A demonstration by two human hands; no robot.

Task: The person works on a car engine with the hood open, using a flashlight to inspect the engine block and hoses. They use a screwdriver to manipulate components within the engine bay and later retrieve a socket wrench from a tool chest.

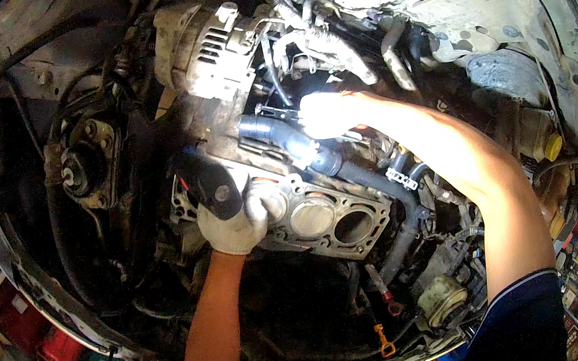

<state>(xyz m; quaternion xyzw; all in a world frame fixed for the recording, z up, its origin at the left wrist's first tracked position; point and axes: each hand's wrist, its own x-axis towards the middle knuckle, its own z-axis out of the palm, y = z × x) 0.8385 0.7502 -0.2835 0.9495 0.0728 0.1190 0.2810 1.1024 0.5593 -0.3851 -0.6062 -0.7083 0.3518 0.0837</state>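
- One left hand (232,227), white-gloved, at 8 o'clock: its fingers are curled around a dark, rounded handheld object (217,191) of unclear kind, held over the left end of the engine block (332,221).
- One right hand (328,114), white-gloved, at 1 o'clock, just beside the dark hose (281,136): its fingers look bent in; how far they are spread, and whether anything is gripped, is not made out for glare.
- Step in hand, as judged: close work beside the hose, by the right hand.
- Next move, as judged: good light and careful reach behind the hose are called for.
- Engine block: found just below centre, toward 5 o'clock; grey, top face exposed, cylinders in a row; one piston crown (313,218) pale and stained, one bore (355,227) at 4 o'clock dark inside.
- Hose: thick, smooth, run from centre toward 4 o'clock.
- One alternator (206,53), silver, slotted, brightly lit, at 11 o'clock.
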